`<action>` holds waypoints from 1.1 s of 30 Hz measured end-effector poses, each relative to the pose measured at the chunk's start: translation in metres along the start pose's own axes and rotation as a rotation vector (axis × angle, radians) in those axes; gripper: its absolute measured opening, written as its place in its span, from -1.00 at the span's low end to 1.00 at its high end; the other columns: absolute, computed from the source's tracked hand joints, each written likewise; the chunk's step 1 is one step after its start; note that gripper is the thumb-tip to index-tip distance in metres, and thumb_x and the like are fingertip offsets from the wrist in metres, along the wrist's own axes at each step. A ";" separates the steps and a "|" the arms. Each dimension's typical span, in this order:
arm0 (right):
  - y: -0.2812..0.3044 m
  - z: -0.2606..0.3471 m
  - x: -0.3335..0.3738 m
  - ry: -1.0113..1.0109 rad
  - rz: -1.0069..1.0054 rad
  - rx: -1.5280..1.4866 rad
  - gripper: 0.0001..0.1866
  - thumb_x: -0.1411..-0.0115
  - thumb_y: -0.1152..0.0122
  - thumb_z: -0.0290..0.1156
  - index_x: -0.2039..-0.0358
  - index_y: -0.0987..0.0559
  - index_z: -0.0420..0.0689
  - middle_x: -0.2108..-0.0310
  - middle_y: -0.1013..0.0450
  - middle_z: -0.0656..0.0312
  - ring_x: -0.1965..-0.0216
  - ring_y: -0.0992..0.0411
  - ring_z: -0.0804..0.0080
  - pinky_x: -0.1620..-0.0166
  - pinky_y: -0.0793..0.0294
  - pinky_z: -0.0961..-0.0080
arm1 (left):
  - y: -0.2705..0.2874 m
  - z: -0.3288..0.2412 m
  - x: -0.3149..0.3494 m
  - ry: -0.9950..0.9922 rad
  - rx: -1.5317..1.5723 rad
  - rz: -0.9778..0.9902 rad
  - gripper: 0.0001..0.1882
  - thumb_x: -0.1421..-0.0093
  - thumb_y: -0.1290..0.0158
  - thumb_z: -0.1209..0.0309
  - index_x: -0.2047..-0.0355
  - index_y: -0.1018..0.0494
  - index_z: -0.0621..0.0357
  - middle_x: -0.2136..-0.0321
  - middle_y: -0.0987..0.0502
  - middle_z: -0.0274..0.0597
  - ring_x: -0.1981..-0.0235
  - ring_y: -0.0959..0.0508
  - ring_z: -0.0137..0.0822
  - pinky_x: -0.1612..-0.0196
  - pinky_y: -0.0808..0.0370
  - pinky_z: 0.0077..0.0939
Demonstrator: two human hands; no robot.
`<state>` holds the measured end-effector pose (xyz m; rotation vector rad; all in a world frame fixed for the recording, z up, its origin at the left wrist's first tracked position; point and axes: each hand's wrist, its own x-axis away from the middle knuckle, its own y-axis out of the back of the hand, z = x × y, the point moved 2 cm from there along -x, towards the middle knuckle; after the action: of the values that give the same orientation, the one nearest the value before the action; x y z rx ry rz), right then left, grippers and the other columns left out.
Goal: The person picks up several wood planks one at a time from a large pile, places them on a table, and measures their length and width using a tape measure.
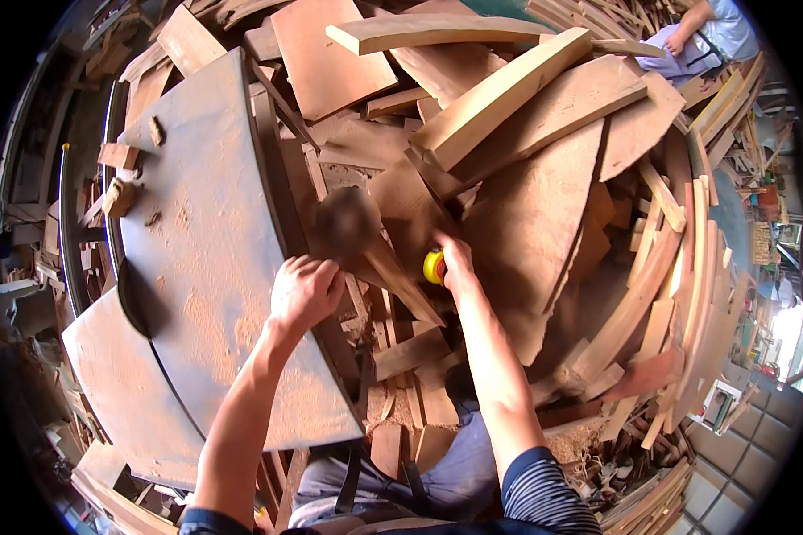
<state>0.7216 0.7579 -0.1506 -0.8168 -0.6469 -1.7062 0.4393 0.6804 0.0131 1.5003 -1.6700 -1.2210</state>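
Note:
My right hand (455,260) is closed around a yellow tape measure (434,267), above the heap of loose boards. My left hand (305,292) hangs over the right edge of a grey metal machine table (219,223). Its fingers are curled, and what they hold, if anything, is hidden. Just beyond it is a dark, round, blurred patch (348,221) that I cannot make out. A narrow wooden strip (403,283) slants between my two hands. A wide rough-edged board (531,223) lies right of my right hand.
Sawdust and small wood offcuts (119,156) lie on the machine table, whose left side has a dark rail (65,214). A thick beam (504,98) lies across the pile ahead. Long curved strips (642,285) stand at the right. Another person (700,40) is at the far right.

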 end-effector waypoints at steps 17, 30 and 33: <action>-0.009 0.050 -0.135 0.103 -0.176 -0.055 -0.51 -0.11 -0.48 -0.15 0.14 -0.59 -0.29 0.49 -0.48 0.22 0.72 -0.28 0.47 0.67 -0.18 0.35 | -0.002 -0.007 -0.014 0.036 -0.046 0.118 -0.82 0.01 -0.34 0.41 0.51 -0.52 0.10 0.59 -0.58 -0.24 0.51 -0.57 -0.21 0.37 -0.49 -0.30; 0.292 0.086 0.188 0.003 -0.097 0.281 -0.71 -0.03 -0.56 -0.28 0.37 -0.64 -0.18 0.52 -0.47 0.35 0.54 -0.39 0.55 0.42 -0.40 0.53 | 0.005 -0.010 -0.004 -0.005 0.001 -0.001 -0.86 -0.09 -0.24 0.35 0.41 -0.53 0.10 0.54 -0.58 -0.12 0.39 -0.60 -0.05 0.20 -0.53 -0.12; 0.327 0.078 0.278 0.025 -0.169 0.382 -0.69 -0.03 -0.52 -0.33 0.31 -0.67 -0.29 0.46 -0.55 0.24 0.46 -0.47 0.49 0.39 -0.42 0.48 | 0.002 -0.003 0.001 -0.004 -0.004 -0.003 -0.85 -0.10 -0.23 0.32 0.41 -0.53 0.10 0.54 -0.57 -0.10 0.36 -0.60 -0.03 0.18 -0.52 -0.11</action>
<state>1.0019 0.5662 0.1232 -0.4804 -1.0100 -1.6673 0.4413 0.6785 0.0162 1.4994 -1.6681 -1.2284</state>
